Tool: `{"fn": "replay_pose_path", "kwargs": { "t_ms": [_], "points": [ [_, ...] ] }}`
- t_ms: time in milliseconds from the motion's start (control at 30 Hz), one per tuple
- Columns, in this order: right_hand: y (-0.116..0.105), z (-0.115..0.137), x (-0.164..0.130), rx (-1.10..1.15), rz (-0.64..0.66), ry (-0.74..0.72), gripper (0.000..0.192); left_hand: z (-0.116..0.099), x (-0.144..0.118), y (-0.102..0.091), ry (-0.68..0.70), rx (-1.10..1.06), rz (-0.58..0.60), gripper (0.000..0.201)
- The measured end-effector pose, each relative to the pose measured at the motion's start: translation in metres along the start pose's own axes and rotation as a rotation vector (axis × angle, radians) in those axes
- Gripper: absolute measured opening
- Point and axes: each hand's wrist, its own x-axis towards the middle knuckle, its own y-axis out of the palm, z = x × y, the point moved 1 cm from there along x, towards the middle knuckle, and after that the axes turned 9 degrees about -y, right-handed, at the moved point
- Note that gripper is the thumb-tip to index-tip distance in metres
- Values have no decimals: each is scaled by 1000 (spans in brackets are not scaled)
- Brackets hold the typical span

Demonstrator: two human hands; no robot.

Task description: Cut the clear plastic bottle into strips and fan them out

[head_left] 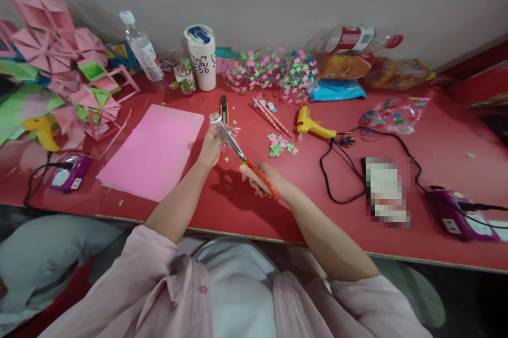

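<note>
My left hand (211,146) is wrapped round a small clear plastic bottle piece (215,117) whose neck points up and away from me. In my right hand (265,176) is a pair of scissors (260,175) with orange-red handles. Its metal blades lie against the clear plastic; whether they are cutting into it I cannot tell. Just beyond my left hand rests a yellow and black utility knife (224,109). Green and pink paper stars (281,145) are heaped right of the blades.
Pink paper sheets (153,153) lie left. A yellow glue gun (311,124) with a looping black cord sits right. Behind stand a water bottle (145,52), a white tumbler (204,63) and star-decorated clear bottles (270,73). Purple power boxes (448,216) flank the red table.
</note>
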Motion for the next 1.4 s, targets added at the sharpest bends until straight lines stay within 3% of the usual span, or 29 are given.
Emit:
{"fn": "replay_pose_path", "kwargs": {
  "t_ms": [167, 333, 467, 600, 967, 1400],
  "points": [
    [-5, -5, -1, -119, 42, -49, 53, -6, 0, 0, 27, -103, -63, 22],
    [-10, -7, -4, -206, 72, -21, 54, -15, 8, -17, 2, -334, -340, 14],
    [-17, -2, -7, -167, 17, -23, 55, -17, 8, -14, -126, -390, -287, 15],
    [-27, -1, -11, -188, 58, 13, 55, -19, 6, -11, -165, -456, -255, 16],
    [-21, -10, -6, -186, 95, 16, 57, -19, 4, -4, -187, -444, -259, 16],
    [-16, 0, -9, -106, 72, 22, 56, -13, 5, -6, -156, -396, -200, 15]
  ]
}}
